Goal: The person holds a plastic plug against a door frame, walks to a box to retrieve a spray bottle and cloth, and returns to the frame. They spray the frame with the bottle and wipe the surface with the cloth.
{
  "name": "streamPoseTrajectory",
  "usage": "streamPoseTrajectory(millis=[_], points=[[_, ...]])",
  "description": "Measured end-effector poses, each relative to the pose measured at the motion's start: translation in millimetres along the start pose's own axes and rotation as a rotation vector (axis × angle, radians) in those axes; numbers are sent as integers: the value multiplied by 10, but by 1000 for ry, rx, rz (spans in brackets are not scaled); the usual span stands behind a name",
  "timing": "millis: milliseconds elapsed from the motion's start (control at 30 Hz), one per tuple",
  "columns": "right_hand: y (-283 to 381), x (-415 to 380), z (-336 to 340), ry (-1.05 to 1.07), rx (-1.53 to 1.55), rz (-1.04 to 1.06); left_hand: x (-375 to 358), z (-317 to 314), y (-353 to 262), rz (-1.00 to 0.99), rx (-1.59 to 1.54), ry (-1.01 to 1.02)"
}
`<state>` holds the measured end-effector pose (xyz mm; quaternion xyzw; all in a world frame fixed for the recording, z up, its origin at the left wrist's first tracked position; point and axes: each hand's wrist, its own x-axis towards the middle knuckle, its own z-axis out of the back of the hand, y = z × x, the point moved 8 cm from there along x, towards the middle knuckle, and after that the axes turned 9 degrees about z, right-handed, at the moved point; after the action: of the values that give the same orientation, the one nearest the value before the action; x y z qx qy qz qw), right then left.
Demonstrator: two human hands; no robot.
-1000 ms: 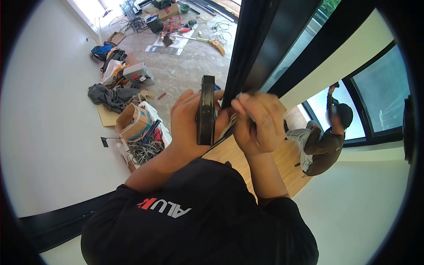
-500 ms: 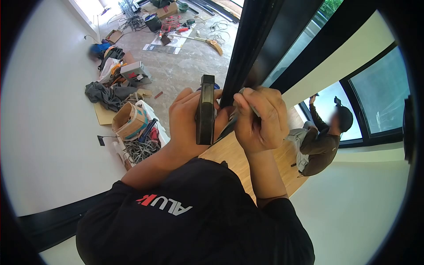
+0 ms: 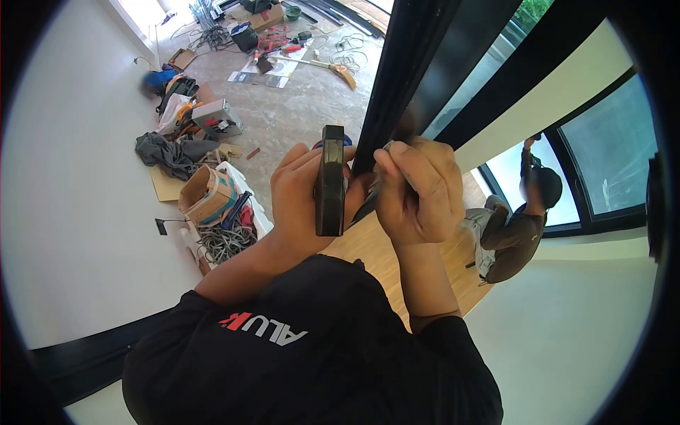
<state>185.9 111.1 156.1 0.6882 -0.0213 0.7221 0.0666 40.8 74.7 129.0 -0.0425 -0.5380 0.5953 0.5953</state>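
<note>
My left hand [image 3: 301,195] is wrapped round a dark tool [image 3: 330,184] with a long, block-like body, held upright at the middle of the view. Beside it on the right, my right hand [image 3: 419,190] is closed in a pinch near the edge of the black frame [image 3: 397,78]. What its fingertips hold is too small to make out. The lower part of the frame passes between my two hands, and my fingers hide where it is touched.
Another person [image 3: 520,234] crouches at the right by a window [image 3: 613,156]. On the left stand an open cardboard box [image 3: 209,195], coiled cables [image 3: 228,243] and a grey case [image 3: 217,117]. A broom head [image 3: 345,76] and tools lie on the far floor.
The dark tool has dropped very slightly in view. The fingers of my right hand have shifted a little. The other person's raised arm has moved right and up.
</note>
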Motion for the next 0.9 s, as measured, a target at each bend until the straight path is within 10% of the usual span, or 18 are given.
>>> streamPoseTrajectory(millis=[900], points=[[-131, -101, 41, -4, 14, 52, 49, -112, -30, -19, 35, -71]])
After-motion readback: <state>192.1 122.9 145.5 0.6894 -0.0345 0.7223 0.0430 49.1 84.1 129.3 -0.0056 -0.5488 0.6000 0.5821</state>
